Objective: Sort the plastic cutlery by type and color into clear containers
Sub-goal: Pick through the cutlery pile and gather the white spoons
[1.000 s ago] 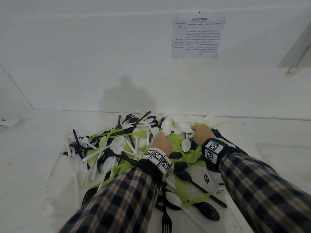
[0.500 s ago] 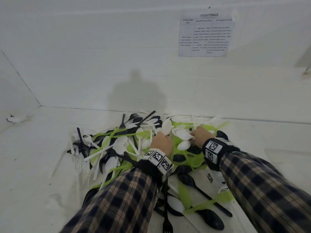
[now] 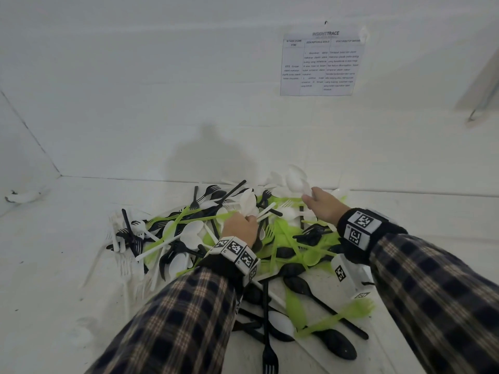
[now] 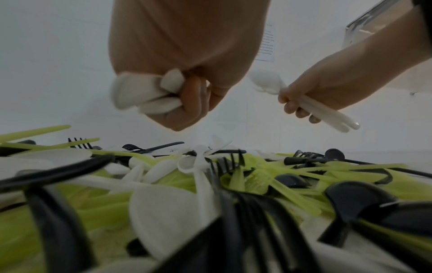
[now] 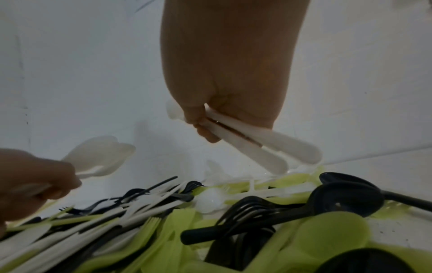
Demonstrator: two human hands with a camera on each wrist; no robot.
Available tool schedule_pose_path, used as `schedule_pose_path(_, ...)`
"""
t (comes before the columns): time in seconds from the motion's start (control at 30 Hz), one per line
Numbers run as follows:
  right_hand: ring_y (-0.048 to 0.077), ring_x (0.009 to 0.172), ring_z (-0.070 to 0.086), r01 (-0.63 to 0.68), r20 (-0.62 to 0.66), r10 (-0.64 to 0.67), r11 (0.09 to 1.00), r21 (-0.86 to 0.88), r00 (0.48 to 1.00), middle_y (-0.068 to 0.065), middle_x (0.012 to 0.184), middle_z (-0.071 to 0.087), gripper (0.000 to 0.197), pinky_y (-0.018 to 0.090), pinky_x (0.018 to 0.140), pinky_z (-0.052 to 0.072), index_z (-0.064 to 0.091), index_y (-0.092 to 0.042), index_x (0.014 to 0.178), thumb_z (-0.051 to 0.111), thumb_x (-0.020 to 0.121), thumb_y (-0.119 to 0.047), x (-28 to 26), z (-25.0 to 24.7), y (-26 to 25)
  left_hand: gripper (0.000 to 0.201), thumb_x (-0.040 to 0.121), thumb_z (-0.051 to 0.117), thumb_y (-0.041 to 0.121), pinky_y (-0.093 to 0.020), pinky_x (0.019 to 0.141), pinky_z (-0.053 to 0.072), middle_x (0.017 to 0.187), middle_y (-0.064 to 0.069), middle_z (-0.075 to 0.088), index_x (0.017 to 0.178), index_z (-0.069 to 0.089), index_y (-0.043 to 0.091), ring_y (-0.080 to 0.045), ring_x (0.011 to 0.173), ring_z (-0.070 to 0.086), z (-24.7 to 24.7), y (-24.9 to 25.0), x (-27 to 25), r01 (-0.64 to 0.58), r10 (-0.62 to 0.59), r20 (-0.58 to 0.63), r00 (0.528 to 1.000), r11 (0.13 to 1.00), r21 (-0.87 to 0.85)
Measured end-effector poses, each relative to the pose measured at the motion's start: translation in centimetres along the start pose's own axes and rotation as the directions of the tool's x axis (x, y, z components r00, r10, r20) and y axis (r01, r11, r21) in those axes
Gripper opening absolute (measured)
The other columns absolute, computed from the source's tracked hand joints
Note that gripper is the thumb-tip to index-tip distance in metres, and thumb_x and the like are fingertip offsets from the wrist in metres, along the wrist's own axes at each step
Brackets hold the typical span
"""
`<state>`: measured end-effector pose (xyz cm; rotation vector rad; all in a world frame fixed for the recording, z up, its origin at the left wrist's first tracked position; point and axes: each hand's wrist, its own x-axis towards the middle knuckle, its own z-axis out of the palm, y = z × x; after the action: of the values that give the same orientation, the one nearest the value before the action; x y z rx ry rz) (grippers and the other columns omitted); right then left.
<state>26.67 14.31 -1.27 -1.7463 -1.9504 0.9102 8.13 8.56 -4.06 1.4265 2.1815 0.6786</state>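
Observation:
A jumbled pile of white, black and lime-green plastic cutlery (image 3: 272,244) lies on the white surface. My left hand (image 3: 240,228) hovers over the middle of the pile and grips a bunch of white spoons (image 3: 248,202) by their handles; their handle ends (image 4: 145,94) stick out of the fist. My right hand (image 3: 321,202) is raised over the far right of the pile and grips two white spoons (image 3: 297,182), with the handles (image 5: 254,146) pointing down and out of the fingers (image 5: 198,118). No clear container shows clearly in any view.
White walls close the space at the back and left, with a printed sheet (image 3: 321,66) taped to the back wall. A small white tagged box (image 3: 351,276) sits under my right wrist. Black spoons (image 3: 337,344) and a black fork (image 3: 268,354) lie nearest me.
My right hand has lifted off the pile with two white spoons, rising toward the back wall. My left hand keeps its grip on its white spoons and has barely moved.

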Motion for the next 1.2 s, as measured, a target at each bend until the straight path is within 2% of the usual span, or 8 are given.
schedule_pose_path(0.17, 0.014, 0.061, 0.038, -0.053, -0.097, 0.071, 0.984, 0.172, 0.993, 0.0, 0.072, 0.039, 0.028, 0.025, 0.054, 0.032, 0.035, -0.014, 0.076, 0.041, 0.097, -0.03, 0.1, 0.5, 0.2, 0.032, 0.095, 0.047, 0.024, -0.031, 0.074, 0.041, 0.107, -0.019, 0.062, 0.106, 0.057, -0.005, -0.033, 0.101, 0.059, 0.2, -0.1, 1.0, -0.042, 0.038, 0.043, 0.998, 0.993, 0.112)
schedule_pose_path(0.33, 0.021, 0.08, 0.042, -0.066, -0.207, 0.075, 0.997, 0.051, 0.975, -0.002, 0.069, 0.039, 0.037, 0.027, 0.069, 0.029, 0.03, -0.017, 0.065, 0.046, 0.096, -0.03, 0.4, 0.3, 0.6, 0.028, 0.093, 0.052, 0.022, -0.033, 0.084, 0.045, 0.115, -0.014, 0.06, 0.113, 0.055, 0.001, -0.028, 0.108, 0.057, 1.3, 0.2, 2.4, -0.045, 0.036, 0.052, 0.998, 0.981, 0.187)
schedule_pose_path(0.43, 0.023, 0.084, 0.044, -0.079, -0.184, 0.084, 0.996, 0.037, 0.979, 0.006, 0.079, 0.047, 0.038, 0.028, 0.072, 0.03, 0.029, -0.017, 0.065, 0.043, 0.098, -0.032, 1.0, 0.1, 1.0, 0.041, 0.093, 0.054, 0.029, -0.035, 0.093, 0.047, 0.123, -0.015, 0.057, 0.123, 0.052, 0.0, -0.028, 0.113, 0.056, 2.1, -0.3, 3.2, -0.027, 0.01, 0.067, 0.998, 0.966, 0.257)
schedule_pose_path(0.53, 0.025, 0.079, 0.047, -0.101, -0.146, 0.108, 0.994, 0.05, 0.983, 0.007, 0.078, 0.047, 0.036, 0.03, 0.069, 0.036, 0.029, -0.017, 0.067, 0.04, 0.098, -0.032, 1.7, -0.1, 1.6, 0.033, 0.091, 0.055, 0.024, -0.034, 0.086, 0.047, 0.115, -0.015, 0.062, 0.115, 0.058, 0.001, -0.029, 0.106, 0.06, 2.2, -0.3, 3.9, -0.012, -0.006, 0.075, 0.997, 0.97, 0.241)
schedule_pose_path(0.63, 0.024, 0.077, 0.046, -0.118, -0.142, 0.123, 0.992, 0.043, 0.982, 0.011, 0.087, 0.048, 0.027, 0.029, 0.069, 0.035, 0.037, -0.009, 0.082, 0.038, 0.1, -0.029, 2.0, -0.3, 1.8, 0.028, 0.093, 0.05, 0.017, -0.035, 0.084, 0.047, 0.112, -0.016, 0.063, 0.112, 0.058, -0.001, -0.029, 0.105, 0.06, 2.3, -0.2, 4.3, -0.026, 0.006, 0.079, 0.997, 0.97, 0.243)
schedule_pose_path(0.77, 0.024, 0.086, 0.046, -0.124, -0.167, 0.124, 0.992, 0.009, 0.978, 0.012, 0.095, 0.049, 0.021, 0.028, 0.072, 0.034, 0.038, -0.007, 0.095, 0.04, 0.098, -0.028, 2.4, -0.1, 2.1, 0.03, 0.09, 0.061, 0.023, -0.033, 0.086, 0.047, 0.113, -0.013, 0.061, 0.11, 0.055, 0.001, -0.028, 0.108, 0.058, 2.2, -0.2, 4.4, -0.049, 0.024, 0.108, 0.994, 0.971, 0.236)
schedule_pose_path(1.0, 0.025, 0.086, 0.046, -0.149, -0.153, 0.141, 0.988, -0.044, 0.978, 0.015, 0.1, 0.053, 0.032, 0.029, 0.073, 0.034, 0.05, 0.002, 0.109, 0.042, 0.096, -0.025, 3.3, 0.2, 2.4, 0.018, 0.09, 0.055, 0.023, -0.031, 0.069, 0.046, 0.098, -0.014, 0.062, 0.089, 0.053, 0.005, -0.027, 0.084, 0.059, 1.8, -0.1, 4.0, -0.071, 0.062, 0.055, 0.997, 0.978, 0.194)
schedule_pose_path(1.2, 0.025, 0.086, 0.048, -0.138, -0.156, 0.123, 0.987, -0.085, 0.98, 0.012, 0.094, 0.053, 0.02, 0.03, 0.073, 0.037, 0.049, -0.004, 0.095, 0.045, 0.095, -0.024, 4.0, 0.0, 2.6, 0.024, 0.096, 0.041, 0.03, -0.032, 0.066, 0.041, 0.083, -0.008, 0.051, 0.094, 0.045, 0.006, -0.025, 0.074, 0.051, -0.3, 1.9, 3.0, -0.068, 0.072, -0.023, 0.997, 0.988, 0.139)
